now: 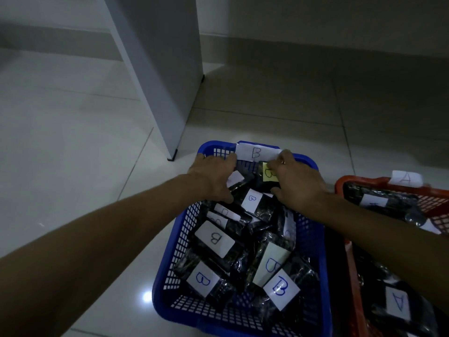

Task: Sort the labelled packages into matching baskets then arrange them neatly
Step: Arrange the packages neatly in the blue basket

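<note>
left hand [213, 177] curled on a black pack [239, 182] at far end of blue basket [313, 242] | right hand [295, 183] pinching yellow-B pack [263, 178], just right of the left's grip | rest of packs lie nearer me, askew | red basket [364, 182] off right

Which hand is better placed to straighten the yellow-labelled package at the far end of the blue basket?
Probably the right hand: its fingers already rest on the yellow-labelled package. The left hand grips a neighbouring white-labelled package.
</note>
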`<state>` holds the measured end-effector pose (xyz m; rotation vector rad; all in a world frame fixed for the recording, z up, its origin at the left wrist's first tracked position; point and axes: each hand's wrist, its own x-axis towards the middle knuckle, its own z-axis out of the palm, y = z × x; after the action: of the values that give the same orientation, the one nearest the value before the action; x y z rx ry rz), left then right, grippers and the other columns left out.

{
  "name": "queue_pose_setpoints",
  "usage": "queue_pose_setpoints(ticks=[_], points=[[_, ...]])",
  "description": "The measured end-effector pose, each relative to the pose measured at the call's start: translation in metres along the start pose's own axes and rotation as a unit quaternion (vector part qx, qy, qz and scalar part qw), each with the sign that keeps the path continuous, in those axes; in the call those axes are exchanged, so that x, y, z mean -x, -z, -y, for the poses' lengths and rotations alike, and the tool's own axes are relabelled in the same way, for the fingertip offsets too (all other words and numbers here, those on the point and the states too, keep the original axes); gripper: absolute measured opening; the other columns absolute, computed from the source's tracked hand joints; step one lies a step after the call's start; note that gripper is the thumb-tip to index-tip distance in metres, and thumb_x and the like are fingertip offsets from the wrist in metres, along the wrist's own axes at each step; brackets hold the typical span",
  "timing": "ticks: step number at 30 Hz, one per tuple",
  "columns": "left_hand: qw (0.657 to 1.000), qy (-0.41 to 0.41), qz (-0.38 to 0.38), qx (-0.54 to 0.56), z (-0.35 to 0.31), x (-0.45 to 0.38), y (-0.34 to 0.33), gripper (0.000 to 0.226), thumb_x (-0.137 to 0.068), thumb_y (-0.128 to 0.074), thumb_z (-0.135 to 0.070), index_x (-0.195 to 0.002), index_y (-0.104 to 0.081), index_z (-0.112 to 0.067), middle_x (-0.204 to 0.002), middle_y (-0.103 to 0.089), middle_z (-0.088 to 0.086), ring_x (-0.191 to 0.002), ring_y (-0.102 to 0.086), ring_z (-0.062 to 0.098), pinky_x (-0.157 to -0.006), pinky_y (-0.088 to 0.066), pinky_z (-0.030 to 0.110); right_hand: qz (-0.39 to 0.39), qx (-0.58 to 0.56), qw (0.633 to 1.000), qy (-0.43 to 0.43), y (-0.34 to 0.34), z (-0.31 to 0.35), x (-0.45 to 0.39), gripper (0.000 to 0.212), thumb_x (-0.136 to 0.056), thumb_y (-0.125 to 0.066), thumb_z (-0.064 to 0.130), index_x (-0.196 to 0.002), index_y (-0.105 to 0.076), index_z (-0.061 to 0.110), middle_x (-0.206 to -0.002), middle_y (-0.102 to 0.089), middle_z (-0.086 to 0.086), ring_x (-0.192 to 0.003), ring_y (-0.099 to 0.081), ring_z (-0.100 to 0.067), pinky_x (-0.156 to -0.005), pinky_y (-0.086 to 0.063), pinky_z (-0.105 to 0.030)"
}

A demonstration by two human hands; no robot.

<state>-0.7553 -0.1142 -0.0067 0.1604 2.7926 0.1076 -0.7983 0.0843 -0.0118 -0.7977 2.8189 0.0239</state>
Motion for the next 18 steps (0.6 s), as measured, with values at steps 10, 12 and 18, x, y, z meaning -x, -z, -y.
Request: queue_pose_setpoints(ticks=[10, 12, 18], points=[[0.942, -0.061, 0.278, 0.180, -0.002, 0.061, -0.007, 0.083, -0.072, -0.083, -0.015, -0.140, -0.035, -0.017, -0.122, -0.048, -0.004, -0.108, -0.047, 0.013, -0.083, -0.042, 0.019, 0.004, -0.070, 0.998, 0.003, 0.002, -0.012, -0.003, 0.081, -0.076, -0.077, 0.047, -0.140, -0.038, 0.018, -0.138, -0.036, -0.009, -0.107, -0.057, -0.029, -0.081, -0.052, -0.039], [0.942, -0.045, 0.264, 0.204, 0.002, 0.065, -0.003, 0.069, -0.078, -0.078, -0.021, -0.137, -0.041, -0.021, -0.124, -0.053, -0.004, -0.112, -0.051, 0.013, -0.093, -0.044, 0.026, -0.016, -0.103, 0.995, 0.006, 0.011, -0.012, 0.000, 0.078, -0.074, -0.078, 0.051, -0.137, -0.043, 0.020, -0.133, -0.039, -0.006, -0.106, -0.056, -0.025, -0.083, -0.050, -0.038], [0.980, -0.013, 0.006, 0.197, 0.030, 0.048, 0.025, 0.020, -0.088, -0.059, -0.010, -0.106, -0.068, -0.016, -0.101, -0.069, -0.001, -0.089, -0.063, 0.008, -0.087, -0.053, 0.029, 0.034, -0.176, 0.976, 0.122, 0.042, 0.017, 0.023, 0.069, -0.065, -0.080, 0.060, -0.121, -0.052, 0.029, -0.115, -0.047, 0.008, -0.100, -0.051, -0.009, -0.084, -0.048, -0.033]])
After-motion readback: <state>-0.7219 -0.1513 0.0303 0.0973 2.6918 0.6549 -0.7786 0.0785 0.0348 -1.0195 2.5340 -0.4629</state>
